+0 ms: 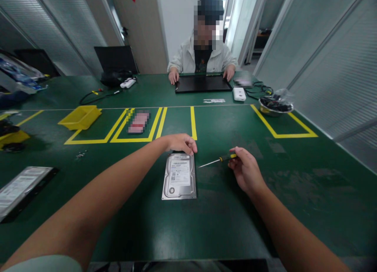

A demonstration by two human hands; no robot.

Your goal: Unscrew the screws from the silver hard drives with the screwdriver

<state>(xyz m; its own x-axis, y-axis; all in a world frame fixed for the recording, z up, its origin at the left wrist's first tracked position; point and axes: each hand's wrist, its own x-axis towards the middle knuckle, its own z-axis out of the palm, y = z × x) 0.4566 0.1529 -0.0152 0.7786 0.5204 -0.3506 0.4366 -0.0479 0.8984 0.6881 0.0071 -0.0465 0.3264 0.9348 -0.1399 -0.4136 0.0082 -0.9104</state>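
Observation:
A silver hard drive (179,177) with a white label lies flat on the green table. My left hand (183,143) is at its top edge, fingers curled down over the upper right corner; whether they pinch something there is hidden. To the right of the drive, my right hand (245,168) holds a screwdriver (225,158) with a black and yellow handle. Its thin metal shaft points left toward the drive's right side, with a gap between tip and drive.
Another drive (25,187) lies at the left, near small screws (81,155). Farther back are a yellow bin (81,118), a phone (139,122) and a metal bowl (276,107) of dark parts. Opposite, a person (203,56) holds a black panel (203,83).

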